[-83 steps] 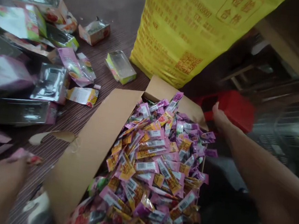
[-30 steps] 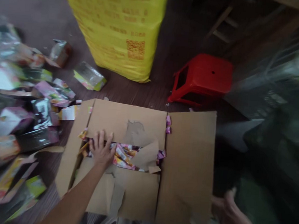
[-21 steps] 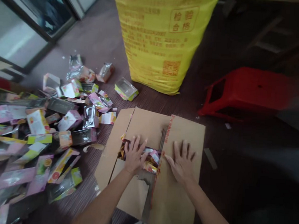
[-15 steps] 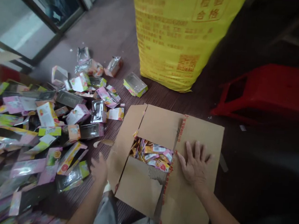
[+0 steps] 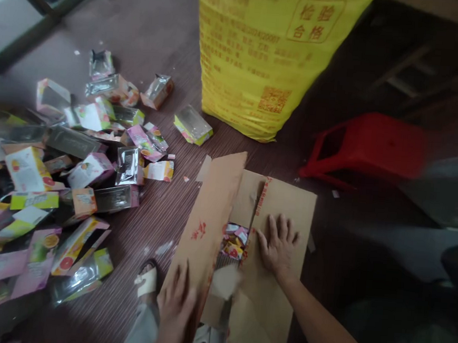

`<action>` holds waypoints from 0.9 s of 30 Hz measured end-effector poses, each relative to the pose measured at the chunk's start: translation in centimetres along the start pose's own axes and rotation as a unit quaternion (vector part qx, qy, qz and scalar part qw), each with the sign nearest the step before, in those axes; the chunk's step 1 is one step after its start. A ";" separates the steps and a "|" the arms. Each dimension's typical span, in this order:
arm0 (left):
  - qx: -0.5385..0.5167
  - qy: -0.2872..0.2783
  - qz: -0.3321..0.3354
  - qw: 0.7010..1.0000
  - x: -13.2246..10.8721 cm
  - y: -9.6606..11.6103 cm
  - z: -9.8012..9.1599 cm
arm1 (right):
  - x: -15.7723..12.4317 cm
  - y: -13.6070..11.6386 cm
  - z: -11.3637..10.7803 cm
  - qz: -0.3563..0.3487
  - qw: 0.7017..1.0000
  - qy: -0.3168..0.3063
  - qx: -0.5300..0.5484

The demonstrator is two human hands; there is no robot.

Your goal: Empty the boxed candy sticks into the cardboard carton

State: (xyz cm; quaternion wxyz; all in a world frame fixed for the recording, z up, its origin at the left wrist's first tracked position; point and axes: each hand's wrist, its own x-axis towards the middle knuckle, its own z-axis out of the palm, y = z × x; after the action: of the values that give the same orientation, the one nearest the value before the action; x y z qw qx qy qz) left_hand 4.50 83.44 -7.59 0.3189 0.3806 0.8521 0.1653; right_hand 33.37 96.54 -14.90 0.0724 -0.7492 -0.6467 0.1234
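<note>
A cardboard box stands in front of me, its top flaps partly folded over. Flat on the right flap lies my right hand, fingers spread. My left hand rests with outstretched fingers against the outer face of the left flap, which tilts up and inward. Between the two flaps a gap shows small colourful sachets inside the box. Shorter inner flaps lie folded in at the far and near ends.
Many emptied, colourful packages with clear windows litter the floor on the left. Beyond the box stands a large yellow sack with printing. A red plastic stool lies at right. My sandalled foot is left of the box.
My left hand has come from beside the box onto the left flap, which has swung up and over toward the middle. The right hand stays on its flap. The view has shifted.
</note>
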 end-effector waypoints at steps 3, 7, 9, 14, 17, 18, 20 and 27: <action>0.103 0.060 0.049 0.992 -2.2 2.3 6.1 | 3.5 1.5 -1.4 -0.007 1.000 -0.006 -0.013; 0.206 0.152 0.101 0.961 -4.0 1.4 11.1 | 10.3 4.6 -3.0 0.026 0.999 0.012 -0.044; 0.226 0.161 0.132 0.951 -4.9 0.2 12.4 | 12.9 5.9 -2.9 0.020 0.999 0.012 -0.043; 0.206 0.114 0.147 0.961 -8.2 -1.9 13.0 | 14.5 7.3 -1.9 0.025 0.998 0.034 -0.050; 0.137 0.030 0.077 0.987 -10.2 -2.8 12.1 | 14.3 7.3 -1.9 0.029 0.997 0.028 -0.060; 0.120 0.011 0.071 0.990 -10.7 -3.2 11.9 | 14.3 7.3 -2.0 0.028 0.997 0.028 -0.061; 0.108 -0.001 0.063 0.992 -11.4 -3.7 11.8 | 14.3 7.3 -2.2 0.025 0.997 0.033 -0.063; 0.145 0.107 0.003 0.984 -9.6 -3.4 14.9 | 14.4 7.1 -2.2 0.055 0.997 0.028 -0.056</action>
State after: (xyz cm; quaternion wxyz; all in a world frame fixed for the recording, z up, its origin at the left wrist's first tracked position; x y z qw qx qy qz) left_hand 17.46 74.53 -16.42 0.1671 0.4056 0.8950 0.0809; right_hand 42.63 109.80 -16.01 0.0415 -0.7897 -0.6081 0.0699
